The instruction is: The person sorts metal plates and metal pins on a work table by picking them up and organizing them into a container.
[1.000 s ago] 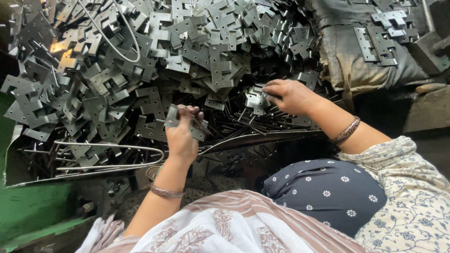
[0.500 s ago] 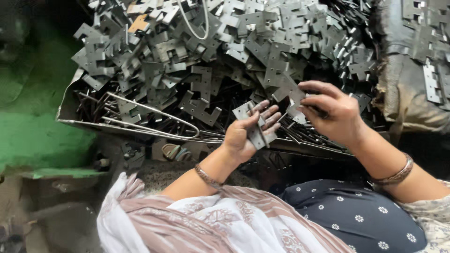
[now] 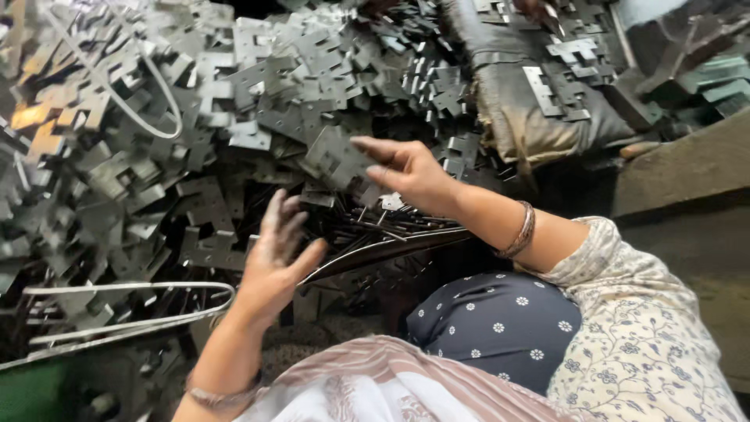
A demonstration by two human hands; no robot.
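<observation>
Heap of metal plates [image 3: 258, 101] in a tray [image 3: 391, 248] — sack [image 3: 531, 117] to its right

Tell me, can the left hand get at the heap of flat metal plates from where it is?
Probably yes. The left hand is open, fingers spread, right at the near edge of the heap of metal plates, with nothing between them.

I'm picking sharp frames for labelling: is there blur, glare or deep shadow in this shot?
Head view: the open left hand is slightly motion-smeared; the right hand is sharper; warm orange glare falls on the grey stamped metal plates at far left; deep shadow hides detail beneath the heap and the bent wire loop.
</observation>
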